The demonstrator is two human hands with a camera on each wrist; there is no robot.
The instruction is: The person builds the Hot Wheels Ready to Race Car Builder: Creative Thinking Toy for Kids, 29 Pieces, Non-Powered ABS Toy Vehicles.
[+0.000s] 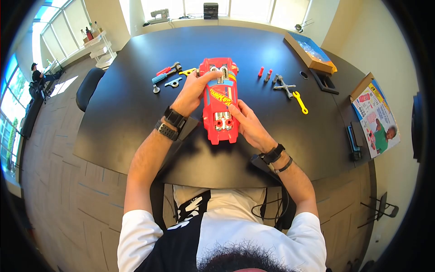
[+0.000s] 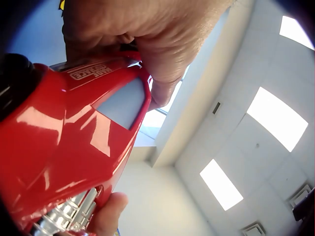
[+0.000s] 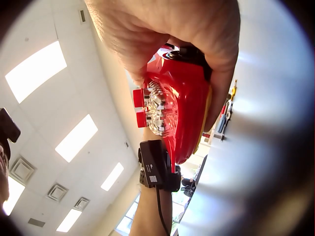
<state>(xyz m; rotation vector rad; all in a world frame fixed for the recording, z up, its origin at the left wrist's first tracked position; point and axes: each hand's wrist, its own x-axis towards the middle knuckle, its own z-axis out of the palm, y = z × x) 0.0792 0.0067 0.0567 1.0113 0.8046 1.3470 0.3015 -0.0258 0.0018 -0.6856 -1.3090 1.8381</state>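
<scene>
A large red toy car (image 1: 220, 106) with yellow lettering and chrome engine parts is held in both hands, over the near middle of the table. My left hand (image 1: 195, 90) grips its far left side, the thumb lying over the top beside the chrome. Along the near right side, my right hand (image 1: 249, 124) holds the body with its thumb on top. In the right wrist view, the fingers of the right hand (image 3: 182, 29) wrap under the car (image 3: 189, 108), near its red-tipped chrome pipes (image 3: 140, 108). The left wrist view has the car's side window (image 2: 123, 103) up close.
On the dark table (image 1: 158, 136), a toy hammer (image 1: 174, 67), blue-handled screwdriver (image 1: 161, 78) and yellow piece (image 1: 187, 72) lie left. To the right are a grey cross wrench (image 1: 284, 87), yellow wrench (image 1: 300, 102) and small red-tipped pieces (image 1: 268, 75). An open box (image 1: 310, 54) and printed box (image 1: 376, 118) stand farther right.
</scene>
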